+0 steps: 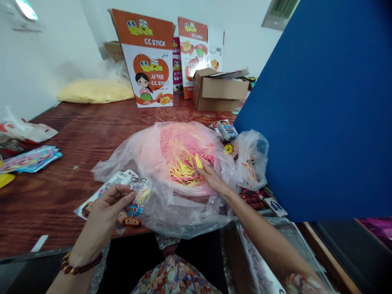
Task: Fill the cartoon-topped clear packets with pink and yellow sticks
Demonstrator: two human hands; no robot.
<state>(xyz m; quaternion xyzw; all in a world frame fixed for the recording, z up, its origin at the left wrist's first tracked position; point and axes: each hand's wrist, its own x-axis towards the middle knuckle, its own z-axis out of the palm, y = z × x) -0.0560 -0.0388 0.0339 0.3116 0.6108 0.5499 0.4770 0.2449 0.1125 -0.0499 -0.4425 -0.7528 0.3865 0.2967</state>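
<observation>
My left hand [105, 206] is closed on a small clear printed packet [134, 196], held over a stack of similar packets [118, 179] at the table's front edge. My right hand [211, 177] reaches into a pink bowl [171, 145] lined with a clear plastic bag [147, 159]. Its fingers pinch a yellow stick [199, 162] from the heap of yellow and pink sticks [185, 157] inside the bowl.
A brown wooden table [61, 179] carries two CC STICK cartons [150, 57], an open cardboard box [219, 90], a yellow bag [94, 90] and printed packets at the left [29, 159]. A blue panel [324, 114] stands close on the right. Another small plastic bag [252, 157] lies beside the bowl.
</observation>
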